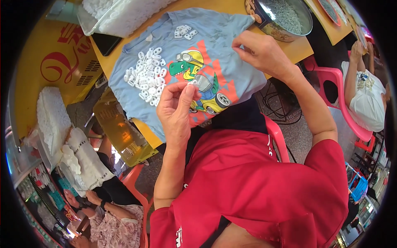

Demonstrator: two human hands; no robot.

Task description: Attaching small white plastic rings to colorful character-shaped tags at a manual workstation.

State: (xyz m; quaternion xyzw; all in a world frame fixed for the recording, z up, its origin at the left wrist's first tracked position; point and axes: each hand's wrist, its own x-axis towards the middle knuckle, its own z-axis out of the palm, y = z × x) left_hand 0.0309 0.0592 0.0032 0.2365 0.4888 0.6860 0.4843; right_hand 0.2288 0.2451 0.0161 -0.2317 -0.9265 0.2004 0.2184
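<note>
- At far left, a co-worker in a patterned top [115, 223] is sitting low, and a yellow crate [113, 124] is standing below the worktop [304, 51].
- A black slab [106, 44] is lying by the worktop's left edge.
- A heap [147, 76] of white pieces, many showing holes, is covering the left part of a blue shirt [227, 25], which is lying spread on the worktop.
- The left hand [175, 115] is hovering over the shirt's printed dinosaur, right of the heap; its grip is pinching a small white piece [193, 82] between thumb and fingers.
- A small cluster [185, 32] of white pieces is lying farther back, apart from the heap.
- Thin grey bits [218, 36] are lying scattered on the cloth, left of the right hand.
- The right hand [262, 51] is hanging over the shirt's right side, thumb and forefinger drawing close; I cannot tell whether its grip is holding anything.
- A round tin [275, 33] of grey bits is standing behind the right hand.
- Judging by both hands, the step is involving one piece at a time; the next move is probably calling for a steady left pinch and fine right fingertip control.
- At far right, another co-worker in white [368, 103] is sitting on a pink chair [339, 74].
</note>
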